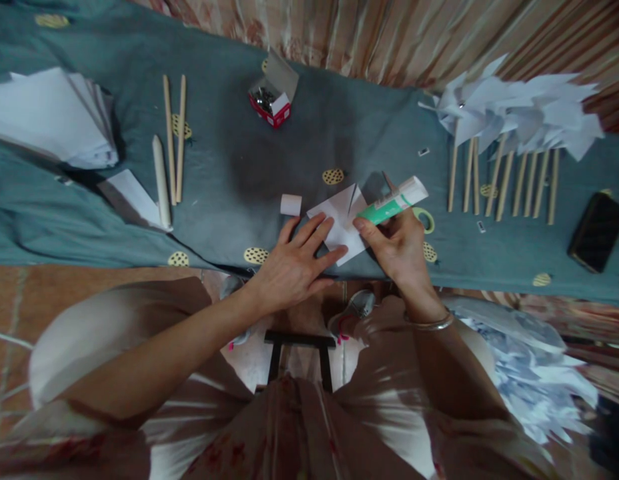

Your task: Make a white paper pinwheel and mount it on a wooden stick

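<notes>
A square of white paper (342,233) with slits cut in from its corners lies near the front edge of the cloth-covered table. My left hand (300,263) rests on its left part, fingers spread, holding it flat against the cloth. In my right hand (400,243) is a green and white glue stick (389,205), tilted, its lower end down at the paper. A small white cap (291,205) lies by itself left of the paper. Partly hidden behind my right hand are scissors with a light green handle (425,220).
Several finished paper pinwheels on sticks (514,113) lie at the right, near a dark phone (598,232). An open red box of metal pins (270,100) stands at the back. Wooden sticks (180,140) and a paper stack (49,117) are on the left.
</notes>
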A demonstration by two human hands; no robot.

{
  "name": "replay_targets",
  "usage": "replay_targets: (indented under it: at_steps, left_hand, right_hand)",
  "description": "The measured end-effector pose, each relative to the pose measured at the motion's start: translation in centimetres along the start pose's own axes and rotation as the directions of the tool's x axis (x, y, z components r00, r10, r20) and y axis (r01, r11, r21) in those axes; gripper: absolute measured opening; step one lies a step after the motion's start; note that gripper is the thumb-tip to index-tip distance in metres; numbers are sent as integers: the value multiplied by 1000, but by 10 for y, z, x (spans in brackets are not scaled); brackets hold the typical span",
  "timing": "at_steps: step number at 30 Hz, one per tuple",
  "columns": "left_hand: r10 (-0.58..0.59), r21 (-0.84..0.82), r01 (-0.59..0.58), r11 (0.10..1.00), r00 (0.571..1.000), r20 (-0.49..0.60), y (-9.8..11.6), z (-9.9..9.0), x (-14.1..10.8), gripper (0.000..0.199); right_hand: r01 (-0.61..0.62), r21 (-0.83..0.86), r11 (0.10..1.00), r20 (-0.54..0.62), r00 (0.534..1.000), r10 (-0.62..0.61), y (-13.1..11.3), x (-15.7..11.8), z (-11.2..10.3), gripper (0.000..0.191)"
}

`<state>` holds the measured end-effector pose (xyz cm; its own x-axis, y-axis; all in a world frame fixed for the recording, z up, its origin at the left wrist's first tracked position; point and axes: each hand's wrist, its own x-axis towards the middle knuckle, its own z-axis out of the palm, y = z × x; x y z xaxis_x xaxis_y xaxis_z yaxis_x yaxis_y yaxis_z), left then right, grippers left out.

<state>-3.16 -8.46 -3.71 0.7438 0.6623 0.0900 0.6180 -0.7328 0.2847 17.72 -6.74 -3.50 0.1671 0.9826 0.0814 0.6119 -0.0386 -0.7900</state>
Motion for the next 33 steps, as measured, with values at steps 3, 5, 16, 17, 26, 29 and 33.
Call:
replay_targets:
  at_steps: [3,5,16,17,26,29,33]
  left_hand:
    - [0,2,0,1000,1000,-2,0,0,0,57]
    - [0,5,0,1000,1000,-5,0,1,0,56]
    - [3,15,-3,1000,1000,-5,1,1,0,58]
    - [3,16,-3,1000,1000,-4,1,1,0,58]
    - [-1,16,1,1000,1000,-2,1,1,0,57]
    - [1,12,-1,1000,1000,-5,1,0,1,58]
    - [1,-4,-1,1000,1000,-8,1,1,1,57]
  right_hand:
    - [-10,20,1000,0,1000,10,-2,1,1,35]
    - [-21,29,999,0,1000,21,-3,1,2,35]
    - [-45,-17,999,-16,999,45,-7,5,4,42]
    - [-44,-22,999,-14,999,43,-8,5,4,42]
    - [-7,-62,998,24,1000,9,-12,7,4,40]
    - [7,-52,999,40,999,-5,-14,7,4,40]
    - [48,-60,997,46,998,-45,-15,7,6,41]
